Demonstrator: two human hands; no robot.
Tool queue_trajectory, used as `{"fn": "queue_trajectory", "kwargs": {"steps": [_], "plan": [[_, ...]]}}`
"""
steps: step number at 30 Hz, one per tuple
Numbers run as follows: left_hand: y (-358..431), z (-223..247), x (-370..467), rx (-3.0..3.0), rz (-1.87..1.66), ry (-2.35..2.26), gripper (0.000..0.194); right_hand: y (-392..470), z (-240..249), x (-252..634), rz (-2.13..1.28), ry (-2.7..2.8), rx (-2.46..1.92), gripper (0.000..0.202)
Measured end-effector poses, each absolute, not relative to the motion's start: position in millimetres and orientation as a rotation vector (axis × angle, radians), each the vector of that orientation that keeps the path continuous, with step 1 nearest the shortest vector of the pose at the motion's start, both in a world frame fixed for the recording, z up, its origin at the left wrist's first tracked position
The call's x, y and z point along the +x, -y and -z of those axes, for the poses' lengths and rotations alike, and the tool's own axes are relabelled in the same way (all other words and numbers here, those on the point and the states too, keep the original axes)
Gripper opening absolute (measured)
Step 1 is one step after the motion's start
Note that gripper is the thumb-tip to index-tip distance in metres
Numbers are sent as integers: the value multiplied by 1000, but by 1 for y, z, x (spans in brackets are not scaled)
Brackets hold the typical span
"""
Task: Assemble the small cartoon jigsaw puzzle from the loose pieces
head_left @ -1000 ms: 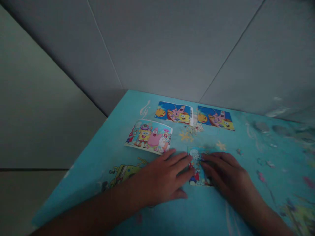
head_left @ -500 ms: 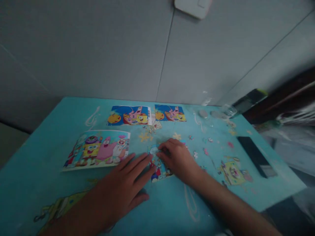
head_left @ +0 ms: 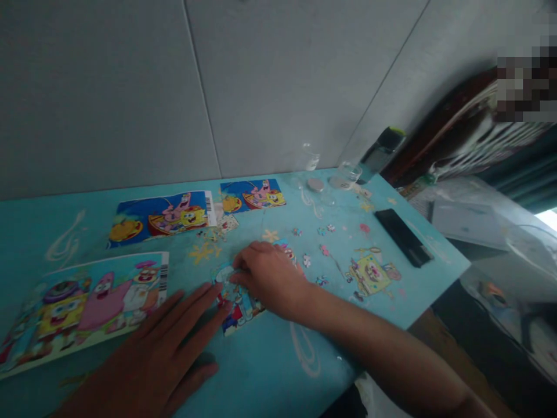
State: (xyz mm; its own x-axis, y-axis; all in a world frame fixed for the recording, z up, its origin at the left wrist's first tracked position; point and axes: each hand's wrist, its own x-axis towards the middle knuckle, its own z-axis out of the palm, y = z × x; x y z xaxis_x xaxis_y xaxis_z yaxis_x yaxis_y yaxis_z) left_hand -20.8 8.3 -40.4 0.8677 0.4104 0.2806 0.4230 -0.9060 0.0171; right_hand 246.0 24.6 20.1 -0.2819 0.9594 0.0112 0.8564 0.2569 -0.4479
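Observation:
A partly assembled jigsaw puzzle (head_left: pixel 243 310) lies flat on the turquoise table. My left hand (head_left: pixel 161 348) is spread flat, its fingertips at the puzzle's left edge. Over the puzzle's upper part, my right hand (head_left: pixel 267 276) has thumb and forefinger pressed together; whatever is between them is too small to make out. Several loose puzzle pieces (head_left: pixel 307 260) are scattered to the right of that hand. A printed picture card (head_left: pixel 102 305) of cartoon figures lies at the left, partly beneath my left fingers.
Behind are a blue picture card (head_left: pixel 161 217) and a finished-looking blue puzzle (head_left: pixel 253 195). A black phone-like object (head_left: pixel 404 238) lies right. Clear containers (head_left: pixel 349 173) and a dark bottle (head_left: pixel 383 152) stand at the back right, by the wall.
The view has turned to the right, so the table's things appear further left and more of the room shows. Both hands keep nearly the same pose at the puzzle.

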Motion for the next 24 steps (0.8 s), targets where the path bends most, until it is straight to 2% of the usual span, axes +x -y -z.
{"fn": "queue_trajectory", "kwargs": {"steps": [7, 12, 24], "plan": [[-7, 51, -27, -3052, 374, 779, 60, -23, -17, 247, -461, 2276, -1664, 29], [-5, 54, -26, -3067, 474, 843, 54, -22, -12, 247, -388, 2289, -1635, 27], [-6, 45, -17, -3033, 467, 853, 58, -24, -8, 246, -332, 2328, -1622, 25]]}}
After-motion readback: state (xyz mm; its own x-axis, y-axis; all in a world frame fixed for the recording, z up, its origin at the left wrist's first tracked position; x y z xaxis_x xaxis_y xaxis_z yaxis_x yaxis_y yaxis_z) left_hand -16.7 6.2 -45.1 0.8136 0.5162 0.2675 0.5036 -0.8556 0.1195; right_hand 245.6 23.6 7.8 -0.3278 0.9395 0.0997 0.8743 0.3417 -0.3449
